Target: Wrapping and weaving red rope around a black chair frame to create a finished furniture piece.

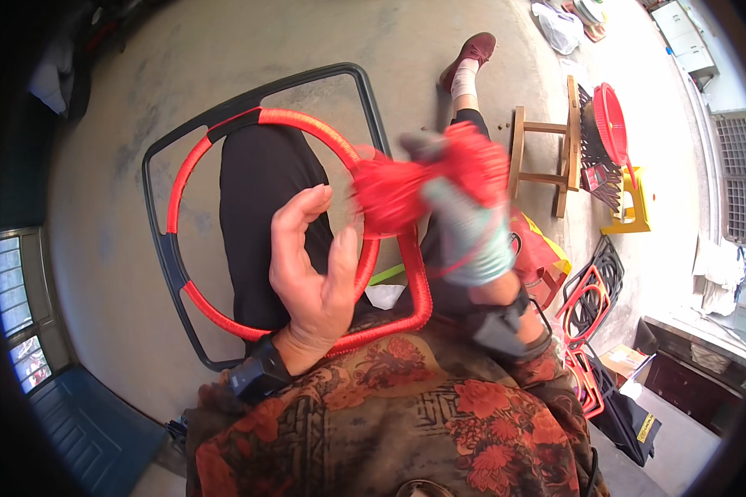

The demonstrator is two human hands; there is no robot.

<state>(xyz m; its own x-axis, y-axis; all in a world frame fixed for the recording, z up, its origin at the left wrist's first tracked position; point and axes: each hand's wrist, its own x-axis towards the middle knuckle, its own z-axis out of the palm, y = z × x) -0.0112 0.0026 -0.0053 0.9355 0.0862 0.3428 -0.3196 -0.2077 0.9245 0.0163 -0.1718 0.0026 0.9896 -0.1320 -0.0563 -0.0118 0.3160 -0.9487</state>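
Nearest, at 6 o'clock, you wear a dark patterned shirt (pixel 389 389). Your left hand (pixel 311 269) is bare, sits just off centre at 9 o'clock, and appears to hold nothing: fingers curled, thumb standing apart; whether it touches the work behind it, you cannot tell. Your right hand (pixel 467 228), toward 3 o'clock, is gloved, blurred and clamped on a red cord bundle (pixel 394 195) at 1 o'clock. The two hands are apart. Beneath them, on your lap, rests a black frame (pixel 168 257), its inner ring (pixel 302 124) largely wrapped in red, mostly toward 10 o'clock. Beyond, on the concrete floor (pixel 124 224), note a wooden stool (pixel 565 157) at 2 o'clock, and a yellow stool (pixel 636 207) near 3 o'clock beside a red basket (pixel 610 124).
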